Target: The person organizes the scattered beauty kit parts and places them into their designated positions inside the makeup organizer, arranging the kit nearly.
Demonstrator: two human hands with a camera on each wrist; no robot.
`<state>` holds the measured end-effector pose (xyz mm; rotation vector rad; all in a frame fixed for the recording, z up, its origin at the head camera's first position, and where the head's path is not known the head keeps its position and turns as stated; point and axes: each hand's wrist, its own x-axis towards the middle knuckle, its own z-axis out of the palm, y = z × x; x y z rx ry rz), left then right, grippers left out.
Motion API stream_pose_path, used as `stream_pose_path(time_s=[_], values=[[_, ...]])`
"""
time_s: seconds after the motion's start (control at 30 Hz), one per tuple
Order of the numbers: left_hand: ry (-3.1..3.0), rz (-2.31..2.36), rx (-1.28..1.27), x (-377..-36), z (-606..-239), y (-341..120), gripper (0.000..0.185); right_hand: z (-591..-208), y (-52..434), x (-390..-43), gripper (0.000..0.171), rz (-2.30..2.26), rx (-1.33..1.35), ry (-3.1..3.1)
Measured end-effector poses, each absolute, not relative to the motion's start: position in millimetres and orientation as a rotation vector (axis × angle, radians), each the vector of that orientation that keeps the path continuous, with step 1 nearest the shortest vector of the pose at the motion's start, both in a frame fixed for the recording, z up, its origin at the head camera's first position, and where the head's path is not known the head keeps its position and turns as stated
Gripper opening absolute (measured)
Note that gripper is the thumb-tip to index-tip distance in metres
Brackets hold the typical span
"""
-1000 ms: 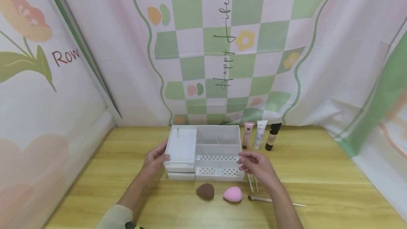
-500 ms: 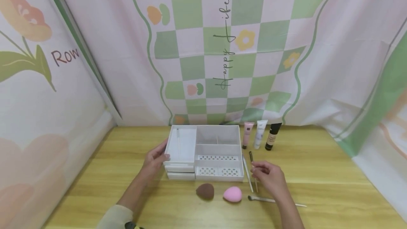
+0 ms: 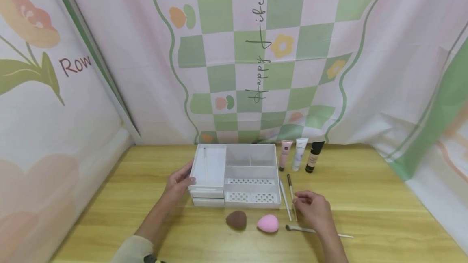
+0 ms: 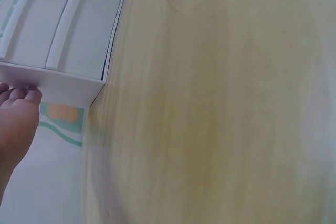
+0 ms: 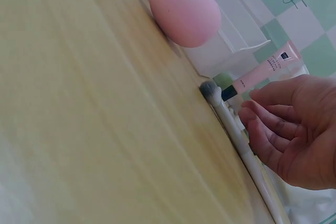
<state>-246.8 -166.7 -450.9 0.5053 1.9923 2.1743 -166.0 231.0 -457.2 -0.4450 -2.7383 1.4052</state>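
A white divided cosmetics organizer (image 3: 252, 175) stands on the wooden table, with two small drawers at its front left. My left hand (image 3: 178, 184) holds its left side, thumb at the rim and fingertips against the outer wall in the left wrist view. Beside the organizer lie a white brush (image 3: 285, 199) and a dark-tipped makeup brush (image 3: 291, 188). My right hand (image 3: 313, 210) hovers at the dark-tipped brush's lower end, fingers loosely bent; whether they touch it I cannot tell. A third makeup brush (image 3: 301, 229) lies crosswise, partly hidden under my right wrist.
A brown beauty sponge (image 3: 236, 220) and a pink beauty sponge (image 3: 268, 223) sit before the organizer. Behind its right side stand a pink tube (image 3: 285, 155), a white tube (image 3: 300, 154) and a black-and-beige tube (image 3: 314, 157). Patterned curtains enclose the table.
From the organizer's right edge my right hand has moved right and towards me, uncovering the two upright-lying brushes. My left hand stays on the organizer.
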Motion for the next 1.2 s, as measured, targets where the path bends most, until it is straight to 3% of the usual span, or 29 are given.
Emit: stream_pose_path(time_s=[1.2], values=[[2.030,2.167,0.499,-246.3,-450.6,-165.9,0.067,-462.8,230.9,-165.7,0.015,1.122,-0.387,-2.904]])
